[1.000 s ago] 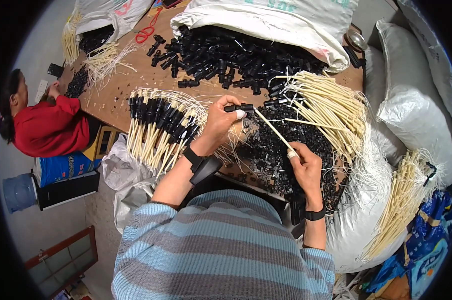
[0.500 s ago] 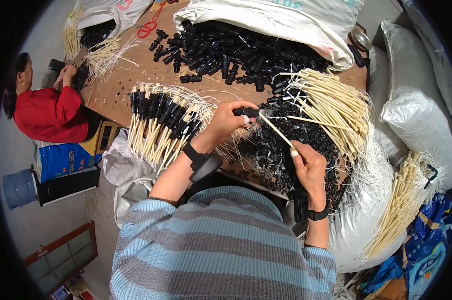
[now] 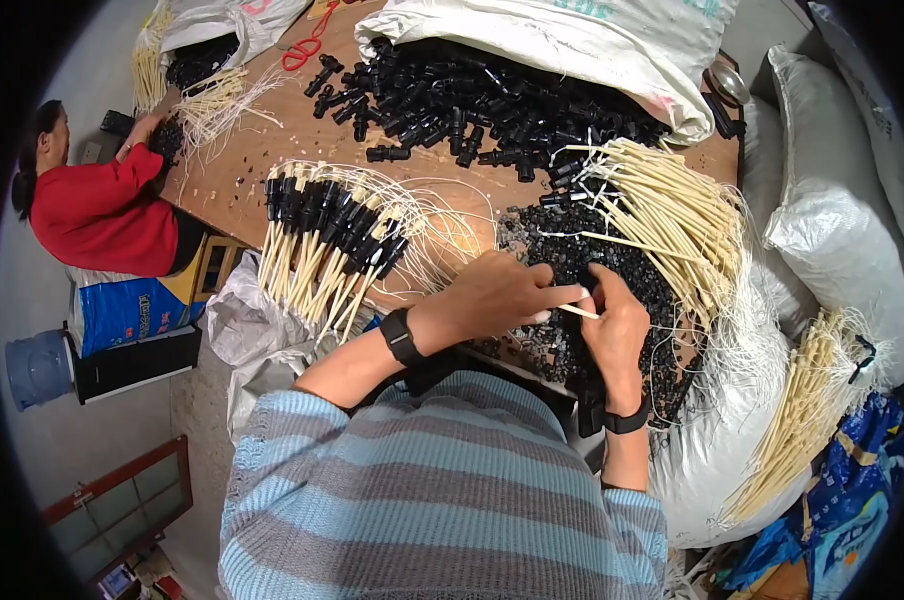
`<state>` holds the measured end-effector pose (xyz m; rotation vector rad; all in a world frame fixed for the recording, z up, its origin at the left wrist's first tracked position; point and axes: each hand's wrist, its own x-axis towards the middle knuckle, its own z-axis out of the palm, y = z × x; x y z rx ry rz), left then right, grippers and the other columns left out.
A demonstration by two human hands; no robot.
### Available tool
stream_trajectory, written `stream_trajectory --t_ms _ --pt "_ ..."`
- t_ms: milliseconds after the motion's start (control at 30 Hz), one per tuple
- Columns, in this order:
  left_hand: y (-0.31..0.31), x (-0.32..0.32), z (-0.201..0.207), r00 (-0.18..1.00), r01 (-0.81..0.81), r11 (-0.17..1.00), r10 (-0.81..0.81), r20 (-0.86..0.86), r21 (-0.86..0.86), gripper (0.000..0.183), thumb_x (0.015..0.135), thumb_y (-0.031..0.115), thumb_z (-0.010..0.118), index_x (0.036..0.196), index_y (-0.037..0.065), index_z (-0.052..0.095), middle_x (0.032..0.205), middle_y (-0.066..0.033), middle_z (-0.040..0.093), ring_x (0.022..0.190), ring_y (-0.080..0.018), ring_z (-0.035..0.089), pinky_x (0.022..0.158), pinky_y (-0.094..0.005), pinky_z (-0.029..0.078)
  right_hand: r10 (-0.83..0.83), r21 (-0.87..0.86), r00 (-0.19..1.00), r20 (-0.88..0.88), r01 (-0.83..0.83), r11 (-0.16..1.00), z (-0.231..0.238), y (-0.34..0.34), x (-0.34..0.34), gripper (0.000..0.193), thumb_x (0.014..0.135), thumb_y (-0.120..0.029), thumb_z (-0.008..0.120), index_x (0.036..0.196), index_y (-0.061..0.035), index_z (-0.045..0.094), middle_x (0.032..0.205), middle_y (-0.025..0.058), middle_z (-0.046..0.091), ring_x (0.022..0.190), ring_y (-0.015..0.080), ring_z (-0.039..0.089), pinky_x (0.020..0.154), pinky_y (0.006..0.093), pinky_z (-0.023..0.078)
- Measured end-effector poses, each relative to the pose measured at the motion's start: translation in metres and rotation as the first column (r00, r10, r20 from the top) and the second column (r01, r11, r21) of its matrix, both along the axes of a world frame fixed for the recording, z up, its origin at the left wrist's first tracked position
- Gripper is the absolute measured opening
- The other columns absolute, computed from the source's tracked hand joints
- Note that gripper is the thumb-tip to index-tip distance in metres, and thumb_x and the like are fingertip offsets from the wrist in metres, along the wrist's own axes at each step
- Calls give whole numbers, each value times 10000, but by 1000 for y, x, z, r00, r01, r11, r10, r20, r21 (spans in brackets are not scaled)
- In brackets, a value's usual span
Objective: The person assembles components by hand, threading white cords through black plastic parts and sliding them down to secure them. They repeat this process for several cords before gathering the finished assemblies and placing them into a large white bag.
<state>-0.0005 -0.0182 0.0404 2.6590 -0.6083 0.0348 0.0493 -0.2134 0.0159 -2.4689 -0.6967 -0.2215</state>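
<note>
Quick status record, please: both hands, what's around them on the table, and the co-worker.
Left hand: at a pale stick, grip partly hidden
Right hand: at the same stick, grip unclear
Beside hands: small black pieces, loose
Left: row of sticks with black fittings
Right: heap of pale sticks
Far side: black connectors at mouth of white sack
Co-worker: in red, far left, at the table

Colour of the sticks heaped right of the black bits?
Pale cream-yellow sticks; shown best in the head view.
</note>
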Motion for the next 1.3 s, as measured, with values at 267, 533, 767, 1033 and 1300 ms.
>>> stream_trajectory --t_ms 267,533,767,1033,1300 --pt "-4 2 -5 988 -147 970 136 -72 -192 223 776 185 689 990 165 631 818 -66 634 722 -241 647 601 -356 497 280 257 929 -240 -218 942 -13 6 4 159 740 -81 672 708 -24 527 946 101 654 679 249 612 576 334 462" --pt "36 9 -53 806 -549 797 425 -412 -251 150 855 131 588 960 35 637 702 -79 644 607 -163 611 530 -308 449 582 869 707 -402 95 485 3 -9 -4 65 862 -121 632 904 -82 664 809 44 647 589 73 536 524 189 413" --pt "18 5 -38 831 -500 742 266 -488 -446 302 745 3 646 1045 38 656 822 -84 669 750 -119 618 700 -267 484 229 227 927 -297 -164 960 -12 19 -20 176 783 -86 699 956 -54 687 644 102 607 528 162 583 510 273 452" --pt "16 -4 -48 950 -308 902 307 -51 -302 399 670 -71 583 1035 84 626 844 -109 602 850 -327 592 722 -411 483 121 232 987 -103 -94 968 -8 21 -15 156 793 -50 648 940 -62 701 630 99 625 499 161 588 488 267 450" --pt "6 -4 -44 968 -245 920 249 -29 -306 389 672 -51 595 1026 105 639 834 -87 606 841 -310 601 690 -410 487 182 195 980 -82 -164 967 -10 25 -16 120 799 -54 652 916 -47 681 665 117 639 538 228 626 516 302 478"
